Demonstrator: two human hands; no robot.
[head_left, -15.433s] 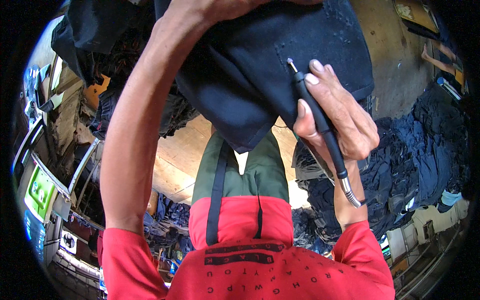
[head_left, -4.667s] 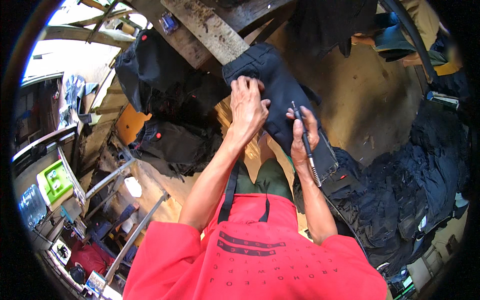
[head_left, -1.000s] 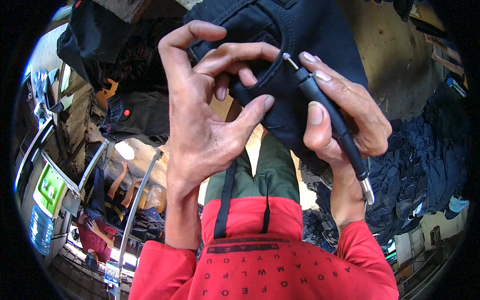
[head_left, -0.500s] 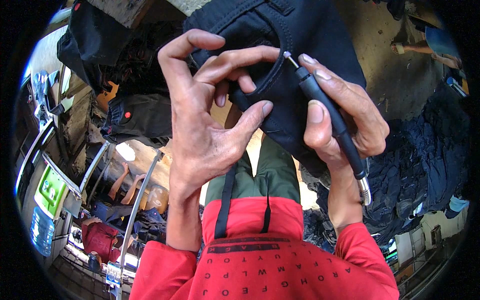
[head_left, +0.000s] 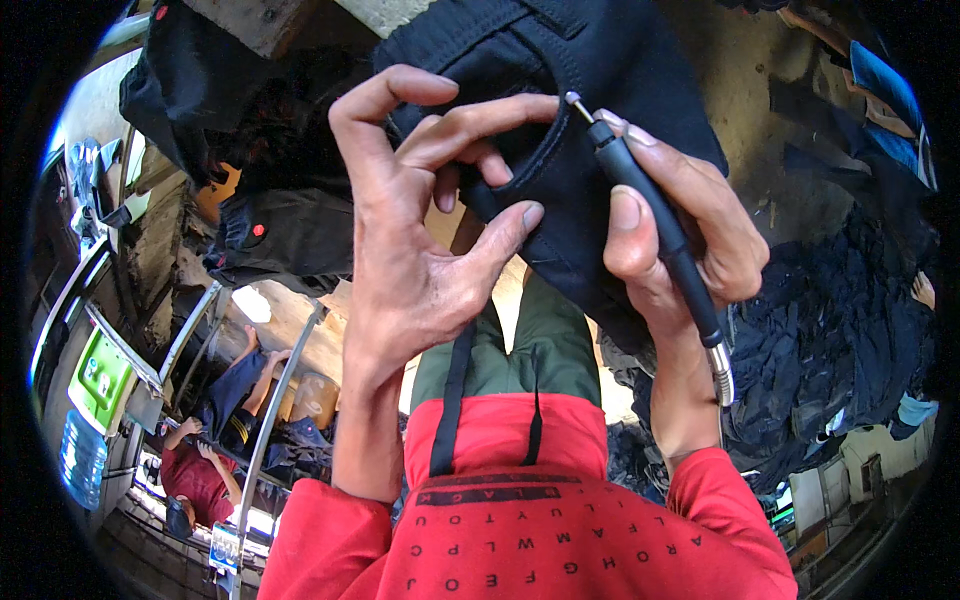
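Observation:
A black garment (head_left: 650, 60), apparently trousers with a stitched curved pocket opening, hangs in front of me. My left hand (head_left: 410, 250) grips it at that opening, with fingers hooked inside the pocket and the thumb against the cloth below. In my right hand (head_left: 700, 220) is a slim black rotary tool (head_left: 655, 195), held like a pen between thumb and fingers. Its small pale rounded tip is close beside the pocket's stitched edge, by my left index fingertip; whether it touches the cloth I cannot tell. A metal spring sleeve leads from the tool's rear end.
A large heap of dark garments (head_left: 800, 330) lies at the right. More dark clothing (head_left: 290, 235) is piled at the left, near a metal rail (head_left: 270, 430). A green tray (head_left: 97, 375) and a blue water bottle (head_left: 82, 460) stand far left. A person in dark red (head_left: 195, 480) is at lower left.
Both hands keep their grip and have shifted only slightly. The leg at the upper right has gone from view, with blue cloth showing there. At lower left, the person in dark red shows more.

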